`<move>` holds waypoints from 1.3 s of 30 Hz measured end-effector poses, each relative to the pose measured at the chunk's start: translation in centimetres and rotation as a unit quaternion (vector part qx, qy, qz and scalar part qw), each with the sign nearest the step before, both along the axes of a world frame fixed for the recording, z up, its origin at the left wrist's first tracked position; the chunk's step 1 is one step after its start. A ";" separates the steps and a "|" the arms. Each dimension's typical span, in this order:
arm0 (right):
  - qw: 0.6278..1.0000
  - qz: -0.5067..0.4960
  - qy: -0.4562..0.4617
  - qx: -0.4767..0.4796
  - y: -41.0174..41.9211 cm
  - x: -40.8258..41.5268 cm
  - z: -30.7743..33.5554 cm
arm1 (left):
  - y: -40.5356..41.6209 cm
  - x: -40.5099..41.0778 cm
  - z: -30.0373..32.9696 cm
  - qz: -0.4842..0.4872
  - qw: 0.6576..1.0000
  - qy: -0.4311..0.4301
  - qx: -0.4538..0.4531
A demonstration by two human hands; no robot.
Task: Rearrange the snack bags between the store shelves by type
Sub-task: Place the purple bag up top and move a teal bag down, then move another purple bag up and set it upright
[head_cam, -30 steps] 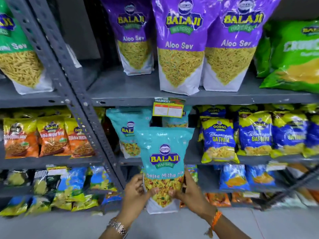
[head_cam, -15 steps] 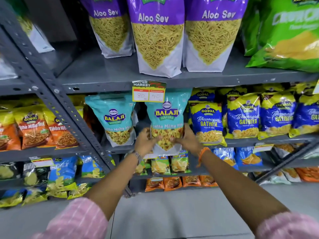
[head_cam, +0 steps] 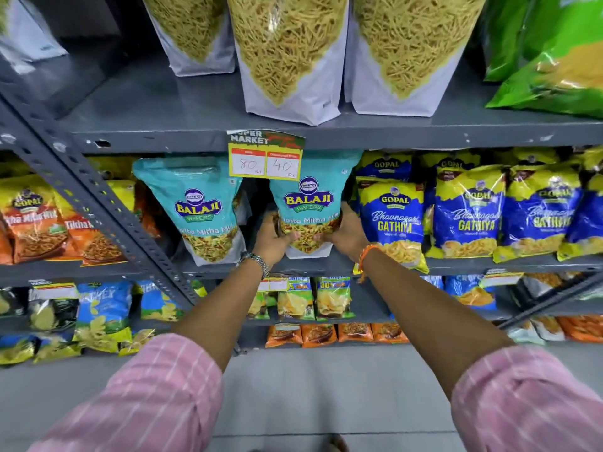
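The grey shelf is carrying the price tag on its front edge, and everything is sitting around that tag. Just below it a teal snack bag is standing upright, a matching teal bag to its left and blue bags to its right. The left hand and right hand are gripping that snack bag's lower sides.

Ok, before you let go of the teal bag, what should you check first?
1. Both hands on the teal bag: left hand and right hand grip its lower sides: ok.
2. Bag upright: ok.
3. Same type beside it: the matching bag stands to its left: ok.
4. Bottom resting on the shelf: cannot tell, hands hide it.
5. Clear of the Gathiya bag: cannot tell, the right hand is squeezed between.
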State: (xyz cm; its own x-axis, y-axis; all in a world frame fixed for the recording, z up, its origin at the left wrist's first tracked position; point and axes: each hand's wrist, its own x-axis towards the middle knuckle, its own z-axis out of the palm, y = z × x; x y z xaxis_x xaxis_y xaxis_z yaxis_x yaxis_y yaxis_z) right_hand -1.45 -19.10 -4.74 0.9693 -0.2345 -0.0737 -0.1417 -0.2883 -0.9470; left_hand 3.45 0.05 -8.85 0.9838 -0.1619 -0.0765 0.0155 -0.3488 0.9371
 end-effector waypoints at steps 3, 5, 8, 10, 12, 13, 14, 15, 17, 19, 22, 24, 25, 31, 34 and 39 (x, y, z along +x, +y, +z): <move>1.000 0.011 0.009 -0.005 0.0 0.1 -1.1 | 0.0 -0.9 0.9 -0.008 1.000 -0.007 0.022; 1.000 0.006 0.005 -0.009 0.0 0.1 -1.7 | 0.1 -1.1 0.8 -0.016 0.999 -0.009 0.031; 1.000 -0.003 0.003 -0.004 0.0 0.4 -2.1 | -0.1 -0.9 0.9 -0.019 0.999 -0.005 0.038; 1.000 0.000 0.004 -0.002 0.0 0.6 -2.0 | -0.1 -0.7 0.8 -0.018 0.999 -0.002 0.040; 1.000 0.000 0.007 -0.003 0.0 0.8 -2.0 | 0.0 -0.7 0.7 -0.018 0.999 -0.001 0.041; 1.000 0.001 0.010 -0.007 0.1 0.9 -2.1 | 0.1 -0.6 0.6 -0.018 0.999 -0.002 0.041; 1.000 0.002 0.012 -0.012 0.1 1.0 -2.2 | 0.1 -0.7 0.6 -0.018 0.999 -0.003 0.042; 1.000 0.003 0.012 -0.017 0.0 1.0 -2.3 | 0.2 -0.8 0.6 -0.018 0.999 -0.003 0.041; 1.000 0.005 0.010 -0.025 -0.1 1.1 -2.4 | 0.3 -0.9 0.5 -0.021 0.999 0.002 0.042; 1.000 0.001 0.009 -0.025 0.0 1.1 -2.5 | 0.3 -0.9 0.5 -0.024 0.999 0.004 0.044; 1.000 0.003 0.013 -0.024 0.2 0.8 -2.2 | 0.4 -0.9 0.8 -0.033 0.998 0.003 0.058; 0.999 0.006 0.020 -0.025 0.4 0.4 -1.5 | 0.8 -1.3 1.2 -0.030 0.998 0.002 0.061; 0.999 0.004 0.024 -0.024 0.4 0.0 -1.0 | 1.0 -1.7 1.2 -0.020 0.998 -0.004 0.060; 0.983 -0.166 -0.075 0.011 1.8 -6.2 3.9 | 3.0 -7.7 5.8 0.075 0.990 -0.119 0.006; 0.950 -0.235 -0.202 0.043 3.5 -9.6 9.5 | 3.8 -10.8 11.0 0.102 0.969 -0.219 -0.056; 0.907 -0.205 -0.366 0.028 5.0 -9.4 19.6 | 3.7 -10.6 21.6 0.106 0.908 -0.373 -0.159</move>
